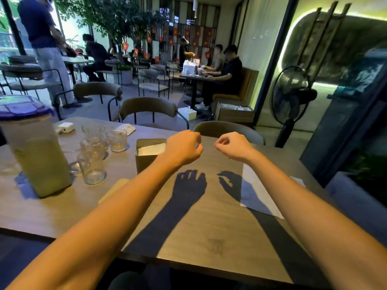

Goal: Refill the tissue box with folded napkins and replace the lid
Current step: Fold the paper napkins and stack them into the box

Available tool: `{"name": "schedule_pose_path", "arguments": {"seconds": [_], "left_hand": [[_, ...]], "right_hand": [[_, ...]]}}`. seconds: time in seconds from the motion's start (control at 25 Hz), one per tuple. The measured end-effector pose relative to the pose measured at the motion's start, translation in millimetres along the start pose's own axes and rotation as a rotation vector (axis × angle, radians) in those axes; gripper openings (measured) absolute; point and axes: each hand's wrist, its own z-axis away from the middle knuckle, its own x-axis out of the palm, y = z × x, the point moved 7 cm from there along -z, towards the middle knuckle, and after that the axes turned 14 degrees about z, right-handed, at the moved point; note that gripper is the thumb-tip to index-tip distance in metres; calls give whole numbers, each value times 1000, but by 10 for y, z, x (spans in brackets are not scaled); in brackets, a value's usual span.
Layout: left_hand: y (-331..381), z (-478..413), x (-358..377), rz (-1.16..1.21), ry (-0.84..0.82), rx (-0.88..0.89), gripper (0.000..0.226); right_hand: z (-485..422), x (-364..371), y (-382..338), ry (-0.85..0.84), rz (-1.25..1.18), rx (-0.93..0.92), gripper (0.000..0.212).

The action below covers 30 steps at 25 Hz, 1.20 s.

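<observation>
An open brown tissue box stands on the table's middle, with white folded napkins showing inside its top. My left hand hovers just right of the box, above the table, fingers loosely curled and holding nothing. My right hand hangs level with it, a short gap apart, fingers also loosely curled and empty. A white napkin lies flat on the table under my right forearm. A flat beige piece, possibly the lid, lies left of my left forearm, partly hidden by it.
A tall pitcher with a blue lid and several drinking glasses stand at the left. Chairs line the table's far edge. A standing fan is at the right, and people sit at tables behind.
</observation>
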Motion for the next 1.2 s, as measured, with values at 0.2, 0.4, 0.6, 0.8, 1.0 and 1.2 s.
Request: {"name": "schedule_pose_path", "arguments": {"seconds": [0.2,0.4,0.6,0.8,1.0,1.2], "left_hand": [[564,258,769,-36,-172,95,24],[895,502,1450,3,-306,176,40],[988,553,1758,0,-383,158,51],[974,617,1980,-108,-562,225,55],[853,649,1971,-136,-570,224,54],[557,694,1775,-138,-583,195,59]], "right_hand": [[494,52,783,-48,79,105,14],[941,257,1363,-141,139,197,14],[1247,320,1652,-109,182,287,31],[1379,456,1800,-137,258,311,47],[1326,515,1738,-126,237,279,46],[1276,327,1910,19,203,353,39]]}}
